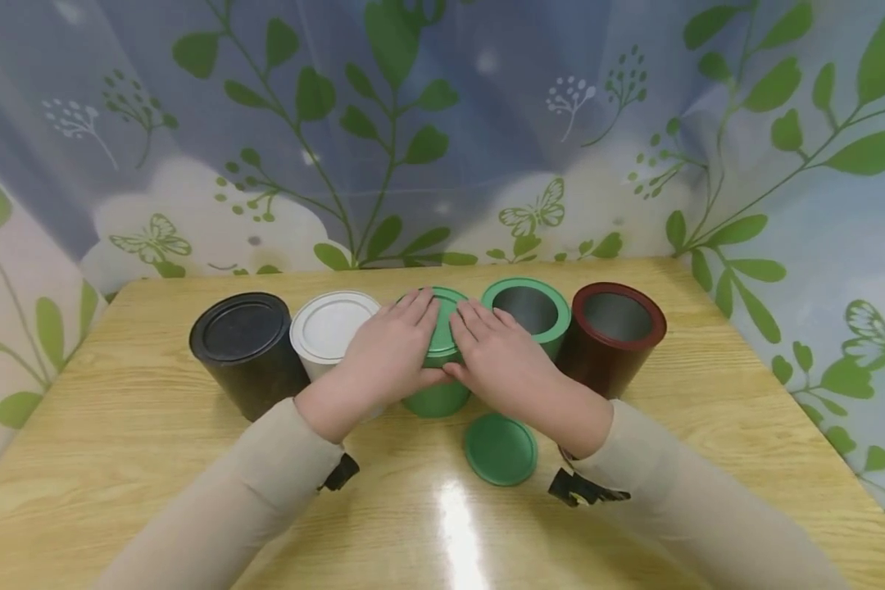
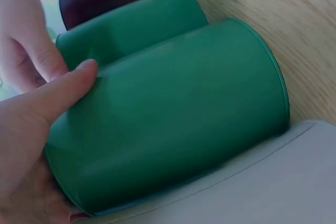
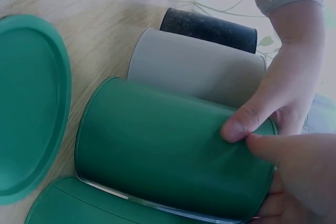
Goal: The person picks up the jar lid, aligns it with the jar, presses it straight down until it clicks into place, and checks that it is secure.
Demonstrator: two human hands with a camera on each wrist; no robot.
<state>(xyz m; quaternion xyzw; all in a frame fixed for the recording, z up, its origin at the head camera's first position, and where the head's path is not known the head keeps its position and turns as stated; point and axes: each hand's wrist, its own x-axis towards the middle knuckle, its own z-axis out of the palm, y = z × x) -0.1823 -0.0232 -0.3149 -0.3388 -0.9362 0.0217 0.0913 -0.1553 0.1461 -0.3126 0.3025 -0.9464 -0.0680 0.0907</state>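
In the middle of the row stands a green can [image 1: 437, 400] with a green lid [image 1: 442, 332] on it. My left hand [image 1: 391, 344] lies over the left part of the lid, fingers straight, its thumb [image 2: 79, 80] against the front wall. From the other side my right hand [image 1: 505, 356] rests on the lid's right part, fingers extended. Its thumb [image 3: 265, 148] touches the can's front, and the two thumb tips nearly meet. Parts of the lid are hidden under the fingers. A loose green lid [image 1: 501, 449] lies flat on the table in front.
Left of the hands stand a lidded white can [image 1: 333, 324] and a lidded black can [image 1: 243, 336]. An open green can [image 1: 527, 307] and an open dark red can [image 1: 612, 360] are at the right. A patterned curtain [image 1: 442, 147] hangs behind the wooden table [image 1: 88, 459].
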